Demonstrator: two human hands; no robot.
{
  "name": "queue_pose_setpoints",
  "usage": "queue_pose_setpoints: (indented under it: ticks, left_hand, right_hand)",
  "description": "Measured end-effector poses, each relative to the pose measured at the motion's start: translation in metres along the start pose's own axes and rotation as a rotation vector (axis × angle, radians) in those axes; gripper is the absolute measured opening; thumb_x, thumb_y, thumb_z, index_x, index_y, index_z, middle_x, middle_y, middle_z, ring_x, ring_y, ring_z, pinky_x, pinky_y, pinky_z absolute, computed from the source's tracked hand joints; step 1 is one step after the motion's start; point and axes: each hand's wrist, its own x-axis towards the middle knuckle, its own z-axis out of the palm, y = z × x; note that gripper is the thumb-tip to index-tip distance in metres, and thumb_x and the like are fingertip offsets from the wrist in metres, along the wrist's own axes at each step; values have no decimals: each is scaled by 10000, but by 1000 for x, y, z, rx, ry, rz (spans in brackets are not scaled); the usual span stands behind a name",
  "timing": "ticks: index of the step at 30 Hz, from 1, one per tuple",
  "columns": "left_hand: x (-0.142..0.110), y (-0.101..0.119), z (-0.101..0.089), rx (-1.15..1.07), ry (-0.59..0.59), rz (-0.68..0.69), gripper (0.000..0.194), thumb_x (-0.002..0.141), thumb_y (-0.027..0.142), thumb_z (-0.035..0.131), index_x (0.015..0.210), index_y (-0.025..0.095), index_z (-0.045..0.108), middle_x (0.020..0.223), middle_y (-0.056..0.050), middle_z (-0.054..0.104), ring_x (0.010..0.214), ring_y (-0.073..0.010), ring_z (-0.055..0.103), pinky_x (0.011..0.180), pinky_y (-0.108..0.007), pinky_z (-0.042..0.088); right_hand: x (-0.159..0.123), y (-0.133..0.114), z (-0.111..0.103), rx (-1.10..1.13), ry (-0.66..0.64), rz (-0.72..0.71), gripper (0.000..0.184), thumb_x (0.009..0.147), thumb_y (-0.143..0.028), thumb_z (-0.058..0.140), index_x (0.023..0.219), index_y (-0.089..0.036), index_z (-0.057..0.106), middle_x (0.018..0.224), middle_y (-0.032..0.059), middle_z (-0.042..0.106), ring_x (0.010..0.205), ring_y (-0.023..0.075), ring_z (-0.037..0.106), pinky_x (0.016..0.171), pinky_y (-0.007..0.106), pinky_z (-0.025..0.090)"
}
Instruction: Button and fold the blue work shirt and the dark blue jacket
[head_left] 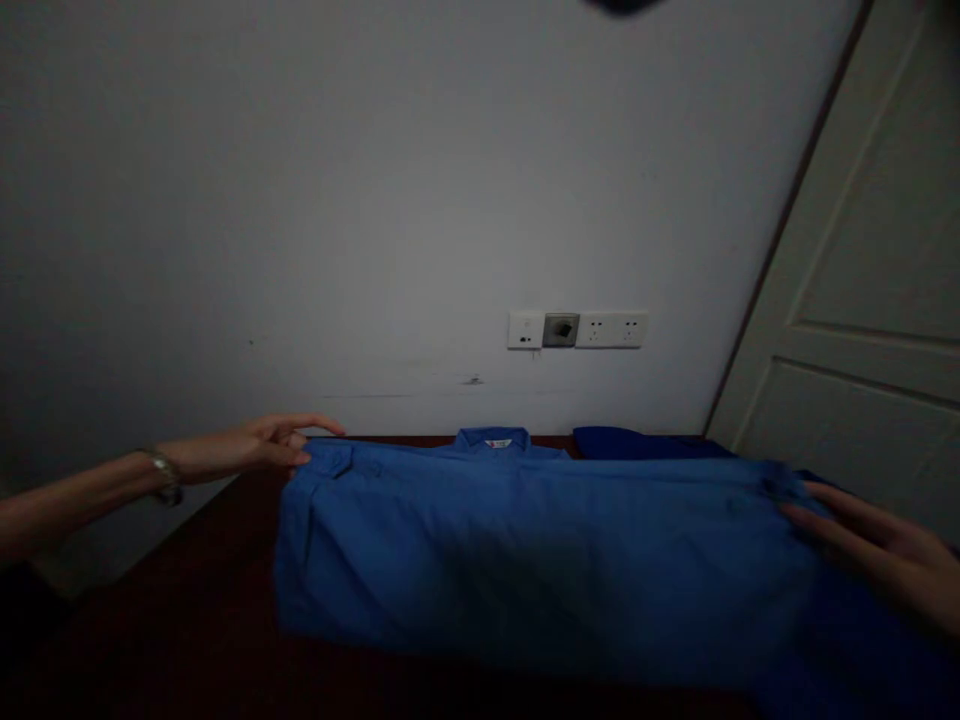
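Observation:
A blue shirt (525, 540) with a collar and a white neck label spreads between my two hands. Its near edge is lifted and hangs as a wide fold, while the collar lies at the back by the wall. My left hand (281, 445), with a bracelet on the wrist, pinches the left corner near a buttoned tab. At the opposite corner, my right hand (855, 520) grips the cloth between thumb and fingers, partly blurred. The underside of the shirt is in shadow.
Darker blue cloth (637, 443) lies at the back right and along the right side of the dark reddish table (217, 560). A white wall with a row of sockets (611, 330) rises behind. A pale panelled door (862, 300) stands at right.

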Motion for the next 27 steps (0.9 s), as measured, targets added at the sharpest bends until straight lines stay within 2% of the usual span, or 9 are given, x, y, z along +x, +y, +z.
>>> queue_pose_setpoints:
  ticks: [2, 5, 8, 10, 12, 15, 17, 20, 27]
  left_hand:
    - [41, -20, -8, -12, 65, 1, 495, 767, 284, 460, 1214, 82, 392, 775, 2, 622, 684, -104, 548, 649, -195, 418]
    - [107, -57, -14, -1, 175, -96, 279, 675, 248, 503, 901, 94, 559, 637, 4, 591, 586, -113, 520, 584, -208, 412]
    - [163, -96, -9, 39, 217, -198, 175, 596, 184, 480, 744, 125, 553, 570, 8, 551, 543, -121, 516, 544, -217, 411]
    - [188, -118, -1, 85, 182, -244, 165, 568, 174, 464, 706, 128, 540, 570, 2, 542, 523, -123, 519, 522, -219, 415]
    - [204, -137, 8, 143, 175, -297, 196, 551, 166, 451, 728, 134, 531, 584, 0, 541, 506, -126, 523, 494, -222, 418]
    - [216, -156, 18, 250, 186, -311, 226, 531, 139, 434, 740, 142, 521, 586, 0, 532, 500, -122, 519, 464, -208, 411]
    - [220, -165, 22, 305, 159, -295, 228, 527, 130, 427, 735, 142, 520, 585, -1, 528, 493, -120, 515, 452, -204, 407]
    - [224, -172, 22, 338, 116, -294, 232, 531, 129, 420, 738, 137, 525, 597, -8, 534, 490, -123, 522, 449, -209, 411]
    - [244, -175, 17, 352, 189, -318, 247, 551, 96, 391, 755, 128, 527, 609, -24, 557, 508, -133, 549, 448, -202, 416]
  right_hand:
    - [43, -12, 32, 178, -92, 61, 493, 717, -449, 545, 1134, -186, 562, 1051, 130, 629, 889, 225, 618, 729, 247, 500]
    - [98, -14, 88, 187, -146, 59, 475, 771, -367, 468, 1181, -132, 508, 1103, 133, 598, 958, 235, 587, 784, 279, 478]
    - [134, 2, 141, 2, -126, 28, 441, 787, -245, 395, 1184, -80, 491, 1135, 141, 572, 1004, 223, 558, 871, 313, 428]
    - [143, 14, 169, -200, -149, -45, 439, 805, -194, 350, 1204, -47, 465, 1157, 159, 547, 1061, 218, 520, 913, 312, 389]
    - [143, 24, 188, -447, -202, -114, 451, 827, -168, 314, 1249, -50, 419, 1155, 179, 529, 1024, 236, 540, 864, 340, 416]
    - [134, 31, 203, -770, -279, -173, 470, 851, -158, 274, 1311, -98, 344, 1147, 198, 496, 821, 246, 613, 662, 351, 471]
    - [128, 32, 207, -880, -296, -199, 474, 857, -149, 258, 1325, -106, 316, 1136, 204, 481, 743, 234, 621, 575, 324, 463]
    - [126, 30, 208, -946, -290, -215, 470, 861, -134, 248, 1328, -103, 298, 1102, 200, 484, 727, 215, 619, 546, 288, 449]
    - [138, 24, 210, -1017, -190, -249, 454, 875, -156, 238, 1322, -87, 284, 1073, 204, 486, 727, 214, 613, 535, 288, 459]
